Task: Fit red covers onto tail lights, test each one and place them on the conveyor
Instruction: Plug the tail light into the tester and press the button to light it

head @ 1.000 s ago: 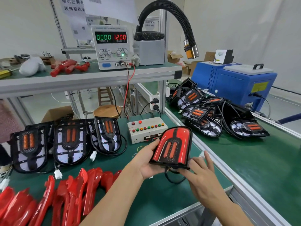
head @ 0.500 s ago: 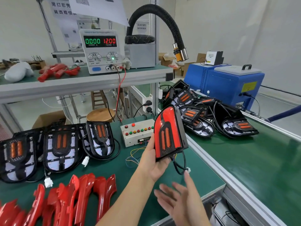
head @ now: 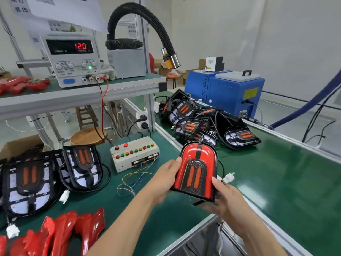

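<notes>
A tail light with its red cover fitted [head: 197, 169] is held face up between both hands, over the bench's right edge. My left hand [head: 165, 179] grips its left side, thumb on the red rim. My right hand [head: 224, 197] holds its lower right corner from beneath. Its black cable and white connector [head: 228, 177] dangle to the right. Uncovered tail lights [head: 81, 166] lie in a row at the bench's left. Loose red covers [head: 62, 231] are piled at the front left. The green conveyor [head: 276, 174] runs along the right.
A white test box with coloured buttons [head: 133, 154] sits mid-bench, loose wires trailing from it. A power supply [head: 73, 58] reading 12.0 stands on the upper shelf. Several uncovered tail lights [head: 208, 122] are heaped on the conveyor before a blue machine [head: 230, 91]. A black extraction hose [head: 145, 21] arches overhead.
The covered tail light has gone from upright in my left hand to lying face up, lower and further right. My right hand rose and took hold of its lower right corner.
</notes>
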Demonstrator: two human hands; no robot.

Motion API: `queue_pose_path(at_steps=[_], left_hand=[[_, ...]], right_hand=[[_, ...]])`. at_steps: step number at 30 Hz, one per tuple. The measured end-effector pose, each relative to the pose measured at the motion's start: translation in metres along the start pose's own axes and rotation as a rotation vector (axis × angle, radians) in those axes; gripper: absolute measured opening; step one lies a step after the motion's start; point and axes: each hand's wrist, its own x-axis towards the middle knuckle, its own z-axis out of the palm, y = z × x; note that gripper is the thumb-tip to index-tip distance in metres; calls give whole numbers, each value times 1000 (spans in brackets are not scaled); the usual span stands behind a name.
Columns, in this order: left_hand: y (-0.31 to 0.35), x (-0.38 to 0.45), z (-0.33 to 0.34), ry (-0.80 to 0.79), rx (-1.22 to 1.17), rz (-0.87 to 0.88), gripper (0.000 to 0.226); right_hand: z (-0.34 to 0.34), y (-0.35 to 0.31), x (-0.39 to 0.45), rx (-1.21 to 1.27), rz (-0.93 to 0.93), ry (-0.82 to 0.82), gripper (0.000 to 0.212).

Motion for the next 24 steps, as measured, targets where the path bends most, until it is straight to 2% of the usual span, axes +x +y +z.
queue_pose_path(at_steps=[3,6,9,11,16,24], left_hand=[[3,14,10,-100,193,5,55],[9,36,34,-33,309,37,62],[19,57,66,98,121,-44,58],[18,62,85,98,-29,-153,56],[-8,47,115,-22,14,-203,59],[-27,30,120,-45,62,-115,63]], right_hand=[[-25,-7,-1,68,-5,-52,44],[-44,-10,1,170,-3,-30,38],[-65,-10,9,326,-40,99,37],[-82,-15,16,356,-63,205,32],[-128,-28,34,419,-6,443,35],[-158,-37,51,397,122,557,33]])
